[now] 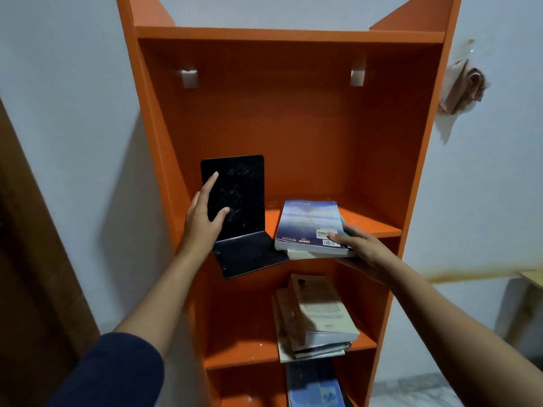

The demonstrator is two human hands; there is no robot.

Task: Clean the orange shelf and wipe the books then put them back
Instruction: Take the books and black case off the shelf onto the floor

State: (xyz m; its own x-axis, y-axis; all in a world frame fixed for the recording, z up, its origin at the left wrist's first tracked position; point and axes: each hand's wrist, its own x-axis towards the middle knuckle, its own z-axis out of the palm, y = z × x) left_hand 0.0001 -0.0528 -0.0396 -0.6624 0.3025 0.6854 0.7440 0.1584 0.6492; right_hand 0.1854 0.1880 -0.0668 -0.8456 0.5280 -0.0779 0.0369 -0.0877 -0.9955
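Note:
The orange shelf [293, 118] stands against a pale wall. On its upper board a black L-shaped bookend [238, 207] stands upright, its base jutting over the front edge. My left hand [204, 218] grips the bookend's upright plate from the left. To the right lies a small stack of two books, a blue book [308, 224] on top. My right hand [364, 251] holds this stack at its near right corner, thumb on top and fingers underneath. A stack of pale books [317, 315] lies on the board below. Another blue book [317, 386] sits on the lowest visible board.
A crumpled beige cloth [461, 89] hangs on the wall right of the shelf. A dark wooden door [35, 259] is at the left. A table corner [531, 277] shows at the right edge. Two white brackets [189, 77] sit on the shelf's back panel.

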